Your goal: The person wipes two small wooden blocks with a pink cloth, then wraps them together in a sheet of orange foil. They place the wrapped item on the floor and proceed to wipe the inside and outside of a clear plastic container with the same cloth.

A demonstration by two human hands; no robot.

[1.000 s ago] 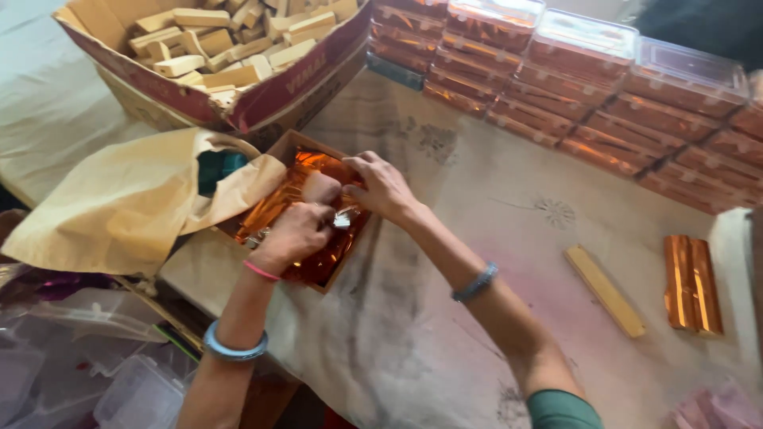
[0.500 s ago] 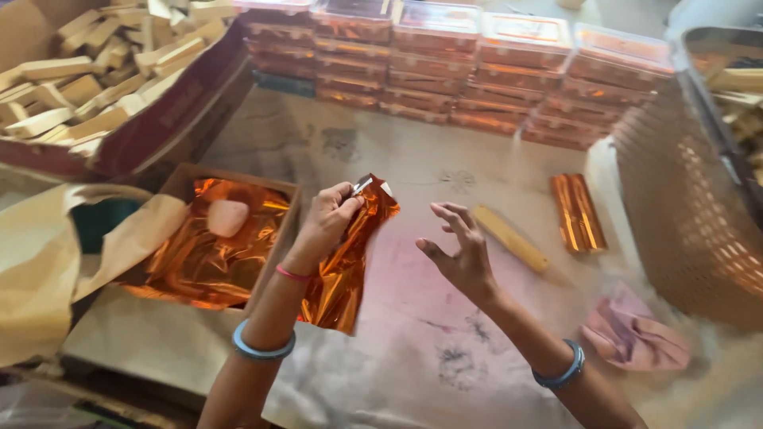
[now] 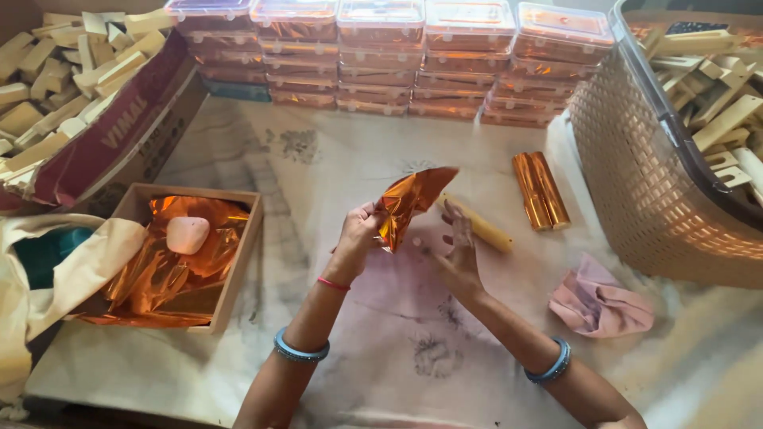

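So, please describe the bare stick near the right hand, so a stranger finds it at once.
Start at the woven basket on the right. Left of it two foil-wrapped sticks lie together; further left lies the bare stick, partly behind the right hand. It alone is matte pale yellow.

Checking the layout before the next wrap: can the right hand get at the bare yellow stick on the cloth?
Probably yes. The right hand is open and empty beside the stick, with nothing between them; the left hand holds the foil.

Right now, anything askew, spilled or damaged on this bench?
Nothing spilled or broken. The cardboard box at top left sags, its side wall leaning outward. A pink cloth lies crumpled by the basket. The left hand holds a creased orange foil sheet.
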